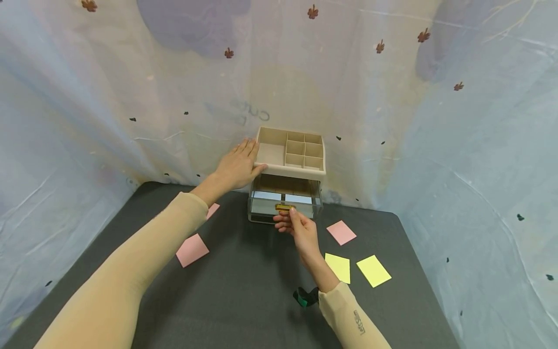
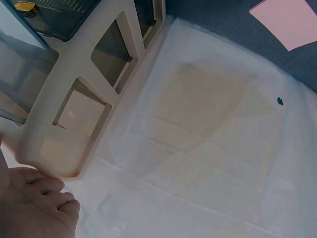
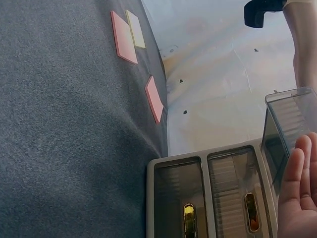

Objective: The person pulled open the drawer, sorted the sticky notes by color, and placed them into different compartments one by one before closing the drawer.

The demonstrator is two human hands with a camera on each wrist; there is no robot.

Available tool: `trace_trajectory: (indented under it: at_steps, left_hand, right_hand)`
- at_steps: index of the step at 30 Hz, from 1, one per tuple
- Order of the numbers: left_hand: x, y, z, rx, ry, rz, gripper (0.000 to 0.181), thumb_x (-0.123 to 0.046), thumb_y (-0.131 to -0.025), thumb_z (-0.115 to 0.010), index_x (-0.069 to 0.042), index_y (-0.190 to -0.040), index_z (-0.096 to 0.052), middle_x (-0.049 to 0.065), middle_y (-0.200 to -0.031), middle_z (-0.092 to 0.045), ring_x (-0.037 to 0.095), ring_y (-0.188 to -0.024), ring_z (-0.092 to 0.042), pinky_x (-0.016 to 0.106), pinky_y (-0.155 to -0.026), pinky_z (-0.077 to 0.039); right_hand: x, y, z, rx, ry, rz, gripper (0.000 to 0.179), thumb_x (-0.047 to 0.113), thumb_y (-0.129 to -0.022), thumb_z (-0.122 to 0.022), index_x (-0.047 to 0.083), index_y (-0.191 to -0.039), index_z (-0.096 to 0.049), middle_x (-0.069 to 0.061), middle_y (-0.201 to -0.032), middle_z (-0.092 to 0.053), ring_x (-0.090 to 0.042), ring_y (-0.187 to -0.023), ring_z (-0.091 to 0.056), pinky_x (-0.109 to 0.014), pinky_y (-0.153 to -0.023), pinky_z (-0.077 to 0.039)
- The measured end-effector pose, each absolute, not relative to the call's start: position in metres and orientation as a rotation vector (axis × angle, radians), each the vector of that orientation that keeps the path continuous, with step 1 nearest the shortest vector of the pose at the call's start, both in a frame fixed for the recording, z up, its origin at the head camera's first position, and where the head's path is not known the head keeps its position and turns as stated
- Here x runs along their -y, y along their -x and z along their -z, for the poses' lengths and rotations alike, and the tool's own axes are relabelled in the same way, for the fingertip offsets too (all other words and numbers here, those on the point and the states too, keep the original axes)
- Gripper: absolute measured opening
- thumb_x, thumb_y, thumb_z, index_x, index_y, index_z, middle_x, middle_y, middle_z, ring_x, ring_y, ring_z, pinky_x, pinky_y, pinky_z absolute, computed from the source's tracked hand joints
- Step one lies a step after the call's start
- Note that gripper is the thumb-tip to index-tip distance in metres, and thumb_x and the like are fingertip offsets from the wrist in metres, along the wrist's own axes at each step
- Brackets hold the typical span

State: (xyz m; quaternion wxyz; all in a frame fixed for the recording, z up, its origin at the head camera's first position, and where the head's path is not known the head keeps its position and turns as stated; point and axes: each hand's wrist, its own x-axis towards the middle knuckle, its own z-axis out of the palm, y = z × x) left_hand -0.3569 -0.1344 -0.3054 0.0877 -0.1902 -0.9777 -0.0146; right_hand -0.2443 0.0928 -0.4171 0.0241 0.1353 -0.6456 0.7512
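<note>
Drawer (image 1: 261,208) standing out from the front of the beige storage box (image 1: 289,170): that is the work I have in hand, with one hand to steady and one to slide, as I judge it. My left hand (image 1: 237,167) lies along the top left edge of the storage box, its fingers stretched out, the thumb over the front corner; it clamps nothing. My right hand (image 1: 298,232) is in front of the storage box, thumb at the right end of the gold handle (image 1: 285,207), fingers loosely bent below it. I cannot tell whether they pinch the handle or only touch it.

Two pale flat pieces (image 1: 267,195) show side by side in the drawer. Below it, two lower drawers (image 3: 178,183) sit flush in the storage box. Left of the storage box and nearer me is a pink note (image 1: 192,250); to its right and nearer me are two yellow notes (image 1: 374,271).

Whether I am pulling or pushing I can't say from this. Either way, the next move seems to call for a straight, even stroke at the handle, my left hand bracing the storage box so that it doesn't skid or tip.
</note>
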Motion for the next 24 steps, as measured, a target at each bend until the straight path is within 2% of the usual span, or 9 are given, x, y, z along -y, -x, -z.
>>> trace_trajectory:
  at_steps: [24]
  left_hand:
    - [0.133, 0.356, 0.304, 2.914, 0.565, 0.062, 0.085, -0.059, -0.110, -0.032, 0.003, -0.165, -0.011, 0.021, -0.173, -0.009, 0.037, -0.160, -0.007, 0.050, -0.129, -0.012]
  right_hand:
    - [-0.088, 0.262, 0.415, 1.998, -0.396, -2.321, 0.051, 0.037, -0.112, -0.047, -0.009, -0.120, -0.069, -0.020, -0.107, -0.076, -0.020, -0.088, -0.074, -0.027, -0.078, -0.061]
